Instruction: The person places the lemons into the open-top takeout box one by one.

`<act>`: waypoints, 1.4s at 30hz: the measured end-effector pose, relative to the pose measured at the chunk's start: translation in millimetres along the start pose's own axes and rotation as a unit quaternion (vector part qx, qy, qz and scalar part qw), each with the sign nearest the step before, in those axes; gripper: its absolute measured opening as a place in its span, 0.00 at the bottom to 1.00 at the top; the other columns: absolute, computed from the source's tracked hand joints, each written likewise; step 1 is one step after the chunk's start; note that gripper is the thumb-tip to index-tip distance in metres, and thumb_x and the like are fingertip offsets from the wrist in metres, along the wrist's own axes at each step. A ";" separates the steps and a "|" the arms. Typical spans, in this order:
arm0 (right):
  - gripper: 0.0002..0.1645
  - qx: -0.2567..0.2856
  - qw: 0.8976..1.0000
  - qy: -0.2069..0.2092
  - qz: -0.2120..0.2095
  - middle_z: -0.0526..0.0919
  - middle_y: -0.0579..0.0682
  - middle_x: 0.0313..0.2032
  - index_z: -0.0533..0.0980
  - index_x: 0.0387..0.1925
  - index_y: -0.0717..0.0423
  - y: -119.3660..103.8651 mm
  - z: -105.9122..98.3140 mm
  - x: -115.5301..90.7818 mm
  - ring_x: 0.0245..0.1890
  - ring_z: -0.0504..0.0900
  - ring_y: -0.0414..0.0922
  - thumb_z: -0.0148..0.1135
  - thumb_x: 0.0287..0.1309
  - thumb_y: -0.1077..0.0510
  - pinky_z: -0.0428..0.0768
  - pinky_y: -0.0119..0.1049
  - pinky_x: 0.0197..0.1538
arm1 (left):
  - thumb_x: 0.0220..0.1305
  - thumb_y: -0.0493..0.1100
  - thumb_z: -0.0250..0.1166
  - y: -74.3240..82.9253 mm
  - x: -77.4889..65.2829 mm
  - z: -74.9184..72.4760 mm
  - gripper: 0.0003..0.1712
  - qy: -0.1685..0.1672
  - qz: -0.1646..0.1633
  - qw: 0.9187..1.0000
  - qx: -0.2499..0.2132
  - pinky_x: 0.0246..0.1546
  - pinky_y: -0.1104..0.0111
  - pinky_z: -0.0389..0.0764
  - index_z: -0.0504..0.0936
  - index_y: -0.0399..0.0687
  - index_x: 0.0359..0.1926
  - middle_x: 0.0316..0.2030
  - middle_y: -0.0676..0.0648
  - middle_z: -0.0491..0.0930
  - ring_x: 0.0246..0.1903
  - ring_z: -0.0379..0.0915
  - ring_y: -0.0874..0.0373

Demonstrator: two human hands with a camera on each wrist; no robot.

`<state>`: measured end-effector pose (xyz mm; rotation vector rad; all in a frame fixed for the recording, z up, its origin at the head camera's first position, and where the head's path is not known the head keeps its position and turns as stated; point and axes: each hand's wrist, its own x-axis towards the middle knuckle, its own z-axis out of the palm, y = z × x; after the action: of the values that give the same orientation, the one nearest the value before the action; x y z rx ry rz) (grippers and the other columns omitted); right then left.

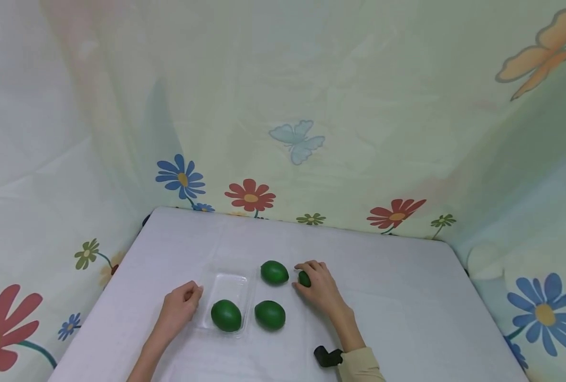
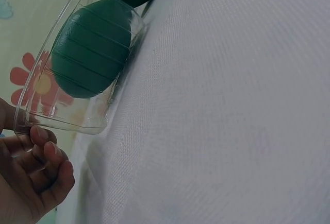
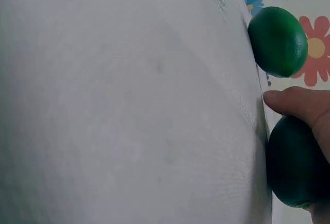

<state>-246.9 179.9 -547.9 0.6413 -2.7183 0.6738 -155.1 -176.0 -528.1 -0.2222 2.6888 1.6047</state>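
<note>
While right hand (image 1: 322, 289) grips a lime (image 1: 304, 278), left hand (image 1: 181, 306), loosely curled, touches tray (image 1: 230, 286) w/ another lime (image 1: 226, 315).

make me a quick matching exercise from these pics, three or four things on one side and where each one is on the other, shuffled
Things:
1. left hand
2. right hand
3. clear tray
4. table

Places or states:
A. gripping a green fruit
B. holds one green fruit
C. at the tray's left edge
D. covered in white cloth, bearing two loose green fruits

Pairs: 1-C, 2-A, 3-B, 4-D
</note>
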 end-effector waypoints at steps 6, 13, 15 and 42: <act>0.17 0.003 1.000 0.000 0.021 0.82 0.51 0.42 0.83 0.44 0.52 -0.5 1.7 -0.2 0.42 0.78 0.50 0.79 0.53 0.59 0.81 0.47 0.43 | 0.77 0.44 0.58 0.7 0.2 0.5 0.18 0.004 -0.001 1.000 0.001 0.20 0.71 0.66 0.74 0.41 0.27 0.15 0.53 0.68 0.16 0.64 0.61; 0.15 0.000 1.000 0.002 0.017 0.82 0.50 0.39 0.83 0.42 0.51 0.9 4.8 -1.5 0.39 0.78 0.49 0.78 0.52 0.60 0.80 0.45 0.41 | 0.77 0.46 0.59 0.2 -0.8 -0.1 0.19 0.001 0.000 1.000 0.006 0.19 0.70 0.66 0.75 0.42 0.27 0.15 0.54 0.67 0.16 0.64 0.60; 0.15 0.002 1.000 0.002 0.014 0.82 0.51 0.39 0.83 0.42 0.51 1.2 5.5 -1.6 0.39 0.77 0.48 0.78 0.53 0.60 0.80 0.44 0.41 | 0.77 0.46 0.58 -0.1 -0.9 -0.3 0.19 0.000 -0.003 1.000 0.004 0.19 0.70 0.66 0.75 0.42 0.28 0.15 0.54 0.67 0.16 0.64 0.60; 0.19 0.065 0.989 0.028 -0.133 0.81 0.43 0.41 0.83 0.44 0.50 -69.1 -33.1 -48.0 0.42 0.76 0.40 0.79 0.50 0.61 0.83 0.34 0.41 | 0.77 0.46 0.57 -0.6 2.8 -1.8 0.17 -0.003 -0.010 1.000 0.006 0.21 0.70 0.66 0.77 0.41 0.30 0.15 0.53 0.68 0.16 0.65 0.59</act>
<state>-167.4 158.4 -510.5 0.9783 -2.4902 0.7922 -157.6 -178.2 -528.0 -0.2425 2.6823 1.5825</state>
